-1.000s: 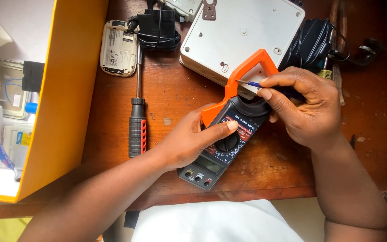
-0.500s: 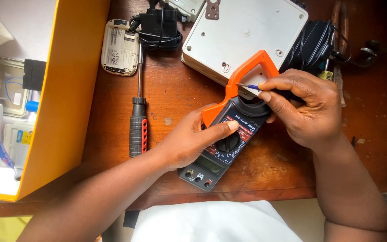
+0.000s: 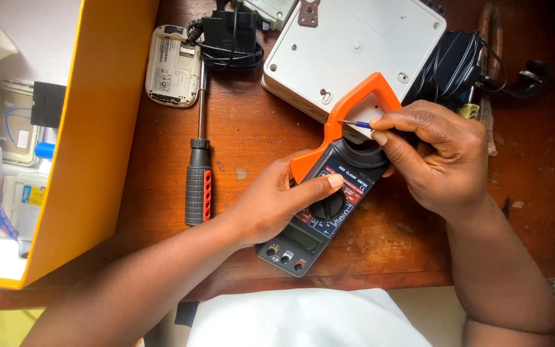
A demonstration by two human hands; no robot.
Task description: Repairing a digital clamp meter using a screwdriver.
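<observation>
A black clamp meter (image 3: 329, 205) with an orange jaw lies tilted on the wooden table (image 3: 252, 135). My left hand (image 3: 274, 202) grips its body from the left, thumb resting on the face near the dial. My right hand (image 3: 431, 160) is closed on a small blue-handled screwdriver (image 3: 356, 124), whose thin tip points left at the orange jaw's inner edge. The right hand's fingers also rest against the meter's top.
A white metal box (image 3: 361, 45) lies behind the meter. A black-and-red screwdriver (image 3: 198, 177) rests to the left, below a small white device (image 3: 172, 64) and a black adapter with cord (image 3: 229, 35). A yellow bin wall (image 3: 91, 141) stands at left. Dark cables (image 3: 457, 64) sit at right.
Both hands and the meter stay almost still; the small screwdriver tip remains at the orange jaw with only slight shifts.
</observation>
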